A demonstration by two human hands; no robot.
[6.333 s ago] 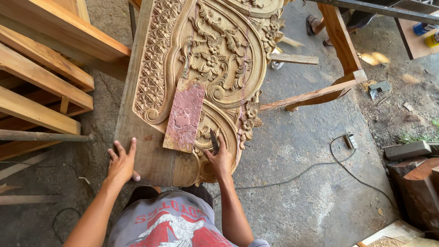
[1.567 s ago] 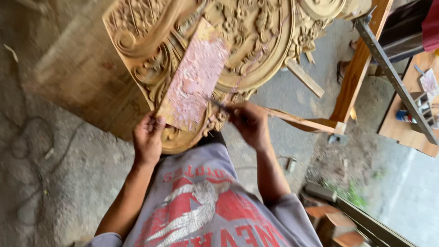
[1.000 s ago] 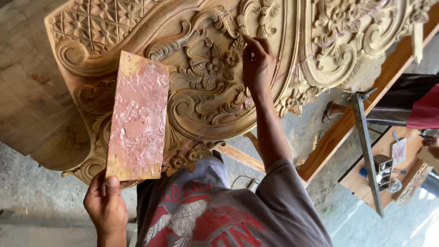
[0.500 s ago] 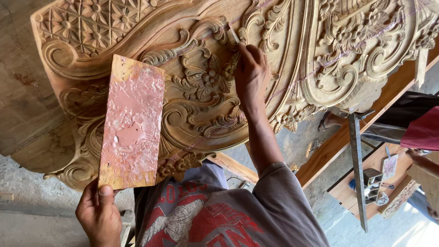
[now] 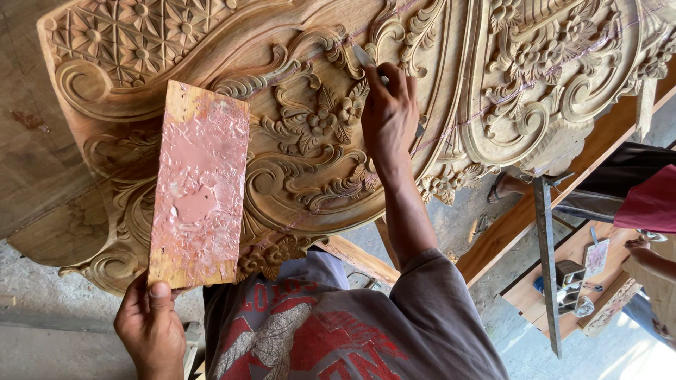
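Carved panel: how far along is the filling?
Done: the carving on the carved panel looks complete. In hand: the left hand holds a board smeared with pink filler; the right hand presses a small blade to a scroll. Left: no pink shows on the carving yet.

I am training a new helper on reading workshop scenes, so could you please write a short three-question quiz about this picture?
1. True or false: the left hand holds the wooden board by its near edge.
2. What covers the board's upper face?
A. pink putty
B. sawdust
C. blue paint
3. Fill in: the right hand presses a small ____ blade against the carved wooden panel.

Key
1. True; the thumb lies on its near edge.
2. A; pink putty is smeared over most of it.
3. Metal; it meets a scroll above the flower carving, apparently a putty knife.
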